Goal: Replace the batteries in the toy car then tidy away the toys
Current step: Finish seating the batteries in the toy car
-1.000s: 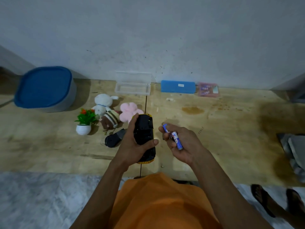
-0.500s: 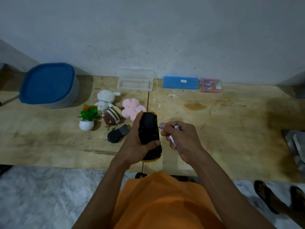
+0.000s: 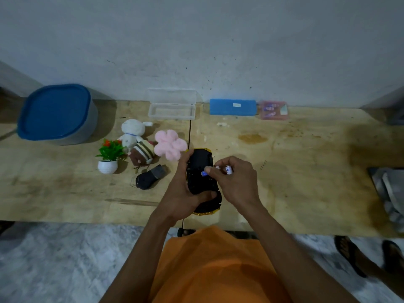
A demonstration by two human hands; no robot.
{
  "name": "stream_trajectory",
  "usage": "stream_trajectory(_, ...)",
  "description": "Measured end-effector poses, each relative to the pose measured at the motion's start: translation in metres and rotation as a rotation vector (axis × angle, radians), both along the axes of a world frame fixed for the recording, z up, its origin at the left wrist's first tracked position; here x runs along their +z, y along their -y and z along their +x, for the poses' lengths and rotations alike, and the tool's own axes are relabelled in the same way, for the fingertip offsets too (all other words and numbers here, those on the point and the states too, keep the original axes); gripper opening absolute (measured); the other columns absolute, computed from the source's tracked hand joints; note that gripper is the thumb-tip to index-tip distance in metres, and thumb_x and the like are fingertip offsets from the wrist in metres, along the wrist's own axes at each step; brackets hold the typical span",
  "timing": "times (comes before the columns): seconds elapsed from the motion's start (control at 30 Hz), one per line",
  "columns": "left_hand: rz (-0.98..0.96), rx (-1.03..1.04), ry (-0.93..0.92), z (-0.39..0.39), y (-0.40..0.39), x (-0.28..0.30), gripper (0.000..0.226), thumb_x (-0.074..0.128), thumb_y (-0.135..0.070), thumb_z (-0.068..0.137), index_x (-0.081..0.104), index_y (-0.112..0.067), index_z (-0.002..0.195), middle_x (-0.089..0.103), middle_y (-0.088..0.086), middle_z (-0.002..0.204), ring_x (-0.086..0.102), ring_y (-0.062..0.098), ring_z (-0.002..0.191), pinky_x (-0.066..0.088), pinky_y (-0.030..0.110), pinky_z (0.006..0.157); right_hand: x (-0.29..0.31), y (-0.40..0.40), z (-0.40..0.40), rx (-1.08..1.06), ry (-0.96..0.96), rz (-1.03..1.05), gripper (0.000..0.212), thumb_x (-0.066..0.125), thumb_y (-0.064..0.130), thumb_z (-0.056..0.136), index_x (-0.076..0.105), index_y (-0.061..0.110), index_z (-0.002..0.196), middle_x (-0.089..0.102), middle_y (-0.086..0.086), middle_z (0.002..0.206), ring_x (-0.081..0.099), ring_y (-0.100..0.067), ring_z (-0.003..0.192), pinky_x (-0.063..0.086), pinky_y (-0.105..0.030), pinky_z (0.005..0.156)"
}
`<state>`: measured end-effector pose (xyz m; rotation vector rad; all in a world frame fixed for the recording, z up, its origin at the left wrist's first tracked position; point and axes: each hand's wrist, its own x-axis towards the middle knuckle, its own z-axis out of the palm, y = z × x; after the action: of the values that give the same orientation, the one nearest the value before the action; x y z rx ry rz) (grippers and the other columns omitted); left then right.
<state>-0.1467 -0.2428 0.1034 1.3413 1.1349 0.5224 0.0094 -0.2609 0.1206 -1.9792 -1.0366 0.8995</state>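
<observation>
The toy car (image 3: 200,171) is upside down above the table's front half, its black underside facing me and yellow body showing at both ends. My left hand (image 3: 182,194) grips it from the left, thumb across its near end. My right hand (image 3: 235,182) pinches blue-and-white batteries (image 3: 227,169); one battery tip (image 3: 203,173) touches the car's underside. A black cover piece (image 3: 150,177) lies on the table left of the car.
Left of the car lie a pink plush flower (image 3: 169,145), a striped brown plush (image 3: 142,153), a white plush bunny (image 3: 132,132) and a small potted plant (image 3: 108,157). A blue-lidded tub (image 3: 56,113), clear open box (image 3: 171,106), blue case (image 3: 232,107) and pink pack (image 3: 273,110) line the wall.
My right hand moved left with the batteries until one tip reached the car's underside. My left hand kept its grip on the car.
</observation>
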Motion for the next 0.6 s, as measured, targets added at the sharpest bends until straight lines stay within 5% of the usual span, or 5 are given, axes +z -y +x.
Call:
stream_trajectory(0.3,-0.014,0.029,0.057,0.001,0.001,0.0,0.102,0.08,0.014,0.073,0.028,-0.035,0.146,0.057,-0.047,0.111,0.063,-0.009,0.108,0.055,0.016,0.08,-0.007,0.004,-0.009,-0.004,0.001,0.089,0.017,0.084,0.029,0.077,0.077,0.014,0.073,0.071,0.003,0.067,0.062,-0.01,0.067,0.043,-0.014,0.054)
stream_trajectory(0.6,-0.066,0.051,0.101,-0.009,0.002,-0.003,0.106,0.082,0.016,0.07,0.033,-0.034,0.15,0.059,-0.035,0.12,0.067,0.009,0.112,0.06,0.03,0.083,-0.01,-0.001,-0.016,-0.042,-0.02,0.017,0.037,0.092,0.032,0.065,0.066,0.006,0.064,0.064,0.0,0.063,0.055,-0.003,0.056,0.041,-0.014,0.051)
